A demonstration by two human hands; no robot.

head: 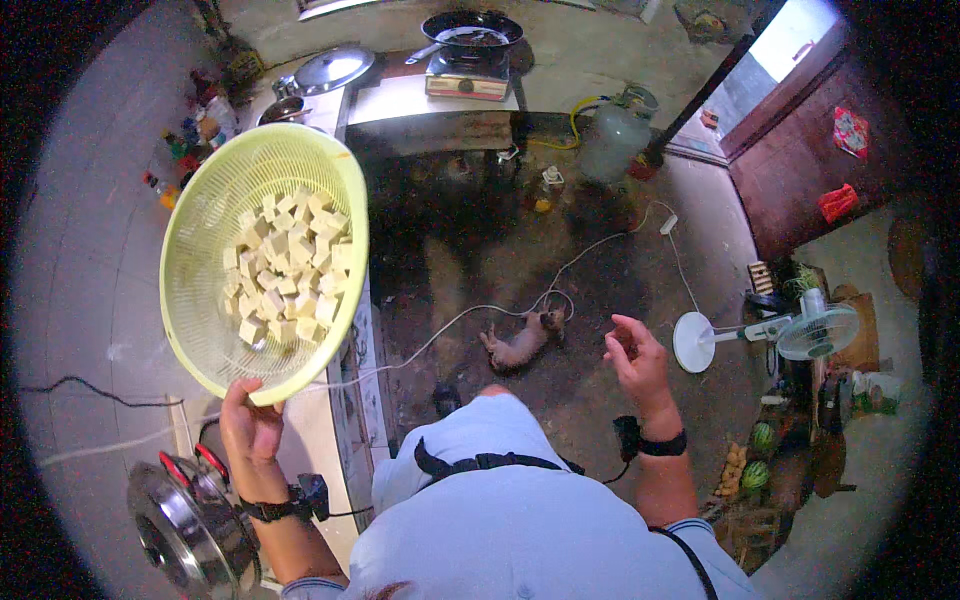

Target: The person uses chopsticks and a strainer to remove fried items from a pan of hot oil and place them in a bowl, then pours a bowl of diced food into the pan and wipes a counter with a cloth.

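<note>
My left hand [253, 427] grips the near rim of a yellow-green plastic colander [202, 300], thumb over the edge. Inside it lies a heap of pale cubes [289, 262] that look like diced tofu, gathered toward the right side. The colander is held up and tilted over the tiled counter at my left. My right hand [636, 358] hangs in the air over the floor, holding nothing, its fingers bent and a little apart. A white standing fan [694, 341] is the thing closest to it.
A frying pan [472, 31] sits on a gas stove [466, 79] ahead. Left of it are a metal lid [334, 69] and a small pot [281, 110]. A dog [521, 346] lies on the floor beside a white cable [450, 324]. A gas cylinder [619, 135] and a steel pot [187, 525] also stand around.
</note>
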